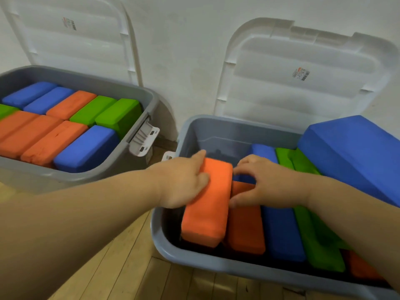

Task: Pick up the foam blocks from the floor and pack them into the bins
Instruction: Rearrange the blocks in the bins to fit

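An orange foam block (207, 204) stands on edge at the left end of the right grey bin (194, 259). My left hand (184, 182) grips its left side and top. My right hand (266, 182) rests against its right side, fingers over the darker orange block (244, 226) beside it. Blue (281, 230), green (318, 241) and another orange block (361, 267) fill the row to the right. A big blue block (355, 152) lies tilted on top at the right. The left grey bin (121, 167) holds two rows of blue, orange and green blocks.
Both bins stand on a light wooden floor (121, 265) against a white wall (184, 50). Their white lids (292, 68) lean open against the wall. A white latch (144, 138) hangs off the left bin's right end, in the gap between the bins.
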`<state>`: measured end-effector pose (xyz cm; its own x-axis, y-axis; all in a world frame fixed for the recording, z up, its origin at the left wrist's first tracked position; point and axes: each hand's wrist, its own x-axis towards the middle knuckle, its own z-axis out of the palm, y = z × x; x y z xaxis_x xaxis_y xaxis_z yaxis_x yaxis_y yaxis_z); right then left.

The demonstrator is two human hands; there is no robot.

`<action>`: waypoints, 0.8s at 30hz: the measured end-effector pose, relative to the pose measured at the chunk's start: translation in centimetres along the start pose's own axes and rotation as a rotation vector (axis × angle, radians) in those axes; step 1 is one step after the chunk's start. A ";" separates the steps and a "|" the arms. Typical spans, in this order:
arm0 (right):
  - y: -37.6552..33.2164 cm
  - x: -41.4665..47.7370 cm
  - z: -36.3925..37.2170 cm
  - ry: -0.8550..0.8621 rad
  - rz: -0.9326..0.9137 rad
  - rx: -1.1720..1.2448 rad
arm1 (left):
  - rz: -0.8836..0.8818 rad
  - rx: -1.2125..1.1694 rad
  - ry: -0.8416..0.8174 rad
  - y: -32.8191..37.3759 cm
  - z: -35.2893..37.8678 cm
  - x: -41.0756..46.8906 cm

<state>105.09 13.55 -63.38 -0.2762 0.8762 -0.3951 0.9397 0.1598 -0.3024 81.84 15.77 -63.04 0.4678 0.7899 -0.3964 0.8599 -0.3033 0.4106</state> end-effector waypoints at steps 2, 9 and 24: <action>0.3 0.2 1.6 -0.052 0.026 -0.103 | 0.025 0.161 -0.089 0.8 0.9 0.5; -0.2 0.3 1.1 -0.020 0.048 -0.300 | 0.052 0.479 -0.159 1.7 2.2 2.2; 4.2 -7.9 -7.9 0.199 0.272 -0.520 | 0.068 0.204 0.208 5.4 2.2 4.7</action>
<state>112.80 10.91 -54.73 -0.0173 0.9767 -0.2138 0.9604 0.0757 0.2681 89.14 16.62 -64.48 0.4924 0.8498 -0.1884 0.8610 -0.4438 0.2486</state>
